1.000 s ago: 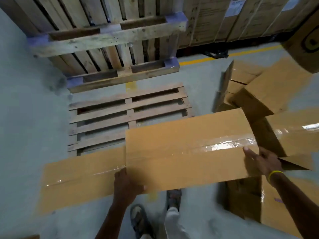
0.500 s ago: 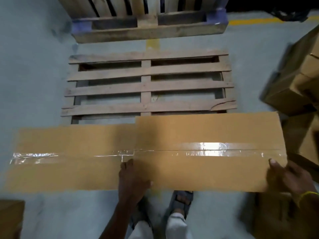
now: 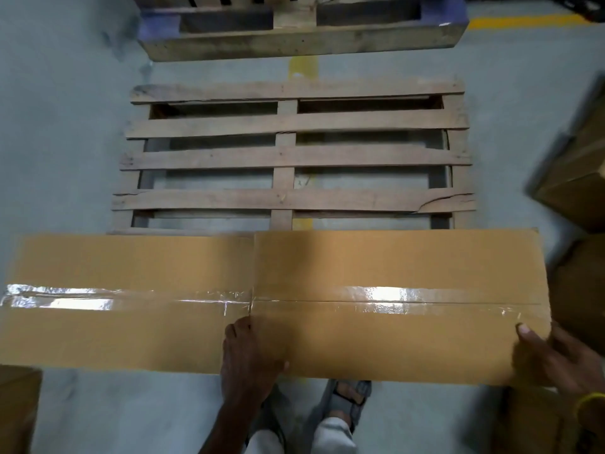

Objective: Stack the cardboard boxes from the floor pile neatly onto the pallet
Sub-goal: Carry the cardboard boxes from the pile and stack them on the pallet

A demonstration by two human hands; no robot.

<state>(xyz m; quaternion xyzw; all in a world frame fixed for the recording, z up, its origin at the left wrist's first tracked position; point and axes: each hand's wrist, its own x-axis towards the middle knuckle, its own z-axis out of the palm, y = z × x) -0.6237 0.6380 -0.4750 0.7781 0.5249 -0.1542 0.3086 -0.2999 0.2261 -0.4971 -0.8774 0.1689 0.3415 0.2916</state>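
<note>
Here the long box hangs crosswise in front of the person, its long axis running left to right, parallel to the slats of the pallet. The pallet lies straight ahead on the floor, bare of boxes, and the box's far edge covers the pallet's near edge in the head view. So the coming move looks like a plain carry forward and down, with no turn needed.

The hands are wide apart, one at each end of the box. The left hand grips the near left corner, with its fingers lying over the top face. The right hand clamps the right end, its thumb on top and its fingers wrapped round the edge. Neither is nearer the pallet, and both sit on the near side, so the far edge should land first.

A second box lies end to end with the first, to its left. Whether it is carried or resting I cannot tell. More of the pile stands blurred on the right, close to the box's right end.
</note>
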